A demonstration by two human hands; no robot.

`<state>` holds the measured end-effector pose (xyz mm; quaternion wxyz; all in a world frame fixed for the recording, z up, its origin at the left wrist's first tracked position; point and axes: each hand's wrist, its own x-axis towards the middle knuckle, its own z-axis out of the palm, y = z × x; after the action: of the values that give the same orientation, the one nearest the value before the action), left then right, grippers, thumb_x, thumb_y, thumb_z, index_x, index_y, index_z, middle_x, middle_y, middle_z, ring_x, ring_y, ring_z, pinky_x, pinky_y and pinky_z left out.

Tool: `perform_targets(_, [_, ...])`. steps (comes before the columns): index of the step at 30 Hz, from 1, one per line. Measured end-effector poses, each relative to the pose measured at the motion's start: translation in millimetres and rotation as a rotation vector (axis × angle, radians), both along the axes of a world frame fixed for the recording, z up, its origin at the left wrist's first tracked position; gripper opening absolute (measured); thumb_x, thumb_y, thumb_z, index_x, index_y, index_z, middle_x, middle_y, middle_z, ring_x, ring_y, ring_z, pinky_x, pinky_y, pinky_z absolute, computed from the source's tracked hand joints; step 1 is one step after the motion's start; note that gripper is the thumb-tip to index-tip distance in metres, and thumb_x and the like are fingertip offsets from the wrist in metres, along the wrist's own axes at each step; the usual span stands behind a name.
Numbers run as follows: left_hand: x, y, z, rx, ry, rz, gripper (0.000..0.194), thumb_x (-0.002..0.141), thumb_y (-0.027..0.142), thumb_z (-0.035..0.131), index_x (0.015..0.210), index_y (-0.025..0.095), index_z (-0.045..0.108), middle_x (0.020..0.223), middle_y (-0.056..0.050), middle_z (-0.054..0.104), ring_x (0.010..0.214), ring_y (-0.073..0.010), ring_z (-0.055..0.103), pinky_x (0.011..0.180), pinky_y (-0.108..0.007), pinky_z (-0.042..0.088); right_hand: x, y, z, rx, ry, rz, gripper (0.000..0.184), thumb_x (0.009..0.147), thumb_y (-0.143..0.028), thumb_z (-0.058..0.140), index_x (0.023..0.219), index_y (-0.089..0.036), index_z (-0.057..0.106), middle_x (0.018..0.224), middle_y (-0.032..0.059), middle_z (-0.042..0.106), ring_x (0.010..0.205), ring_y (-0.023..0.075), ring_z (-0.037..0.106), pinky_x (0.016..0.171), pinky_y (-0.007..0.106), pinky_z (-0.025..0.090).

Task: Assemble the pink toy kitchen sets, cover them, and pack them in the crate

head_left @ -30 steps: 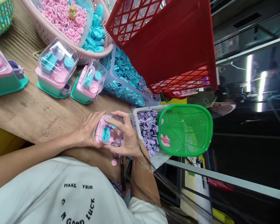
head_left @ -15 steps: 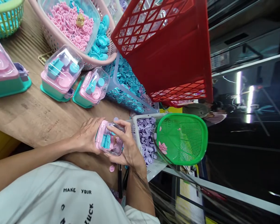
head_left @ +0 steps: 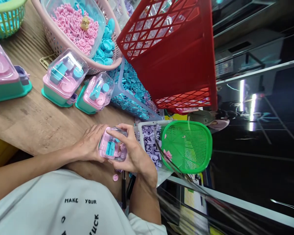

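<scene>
My left hand (head_left: 89, 143) and right hand (head_left: 138, 155) grip a small pink plastic box (head_left: 112, 146), its clear lid (head_left: 119, 155) seemingly on, above the brown wooden surface (head_left: 51, 127); whether it's fastened, I can't tell.

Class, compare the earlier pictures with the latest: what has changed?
Mainly the view: the pink basket now sits lower and farther right in the picture, the green basket lower and farther left, probably through head movement. Nothing was visibly taken hold of or let go. The left hand and right hand stayed around the same clear-lidded toy box.
</scene>
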<state>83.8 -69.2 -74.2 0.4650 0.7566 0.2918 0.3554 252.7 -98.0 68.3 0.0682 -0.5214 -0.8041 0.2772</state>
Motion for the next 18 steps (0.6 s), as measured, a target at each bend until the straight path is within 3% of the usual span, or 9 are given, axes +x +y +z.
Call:
perform_targets(4, [-2.6, 0.6, 4.7, 0.012, 0.018, -0.019, 0.091, 0.06, 0.044, 0.085, 0.138, 0.02, 0.042, 0.134, -0.015, 0.057, 0.123, -0.0387, 0.055, 0.106, -0.054, 0.045, 2.9, -3.4, -1.6, -0.021, 0.001, -0.036, 0.094, 0.063, -0.024, 0.085, 0.149, -0.032, 0.05, 0.141, 0.0094, 0.036, 0.136, 0.0303, 0.046, 0.116, 0.048, 0.049])
perform_targets(14, [2.2, 0.3, -11.9, 0.006, -0.034, -0.007, 0.11, 0.053, 0.046, 0.088, 0.147, 0.023, 0.037, 0.141, -0.015, 0.053, 0.13, -0.0406, 0.052, 0.11, -0.056, 0.043, -16.0, 16.0, 15.9, 0.007, -0.165, 0.102, 0.088, 0.061, -0.027, 0.085, 0.144, -0.029, 0.055, 0.13, 0.0112, 0.045, 0.128, 0.0333, 0.048, 0.11, 0.056, 0.05])
perform_targets(18, [1.6, 1.4, -14.0, 0.02, -0.055, -0.016, 0.109, 0.053, 0.053, 0.087, 0.146, 0.022, 0.04, 0.141, -0.015, 0.053, 0.129, -0.0416, 0.052, 0.112, -0.058, 0.043, -15.6, 14.6, 15.3, 0.006, -0.146, 0.074, 0.092, 0.062, -0.026, 0.084, 0.148, -0.029, 0.051, 0.133, 0.0115, 0.044, 0.133, 0.0336, 0.045, 0.113, 0.057, 0.047])
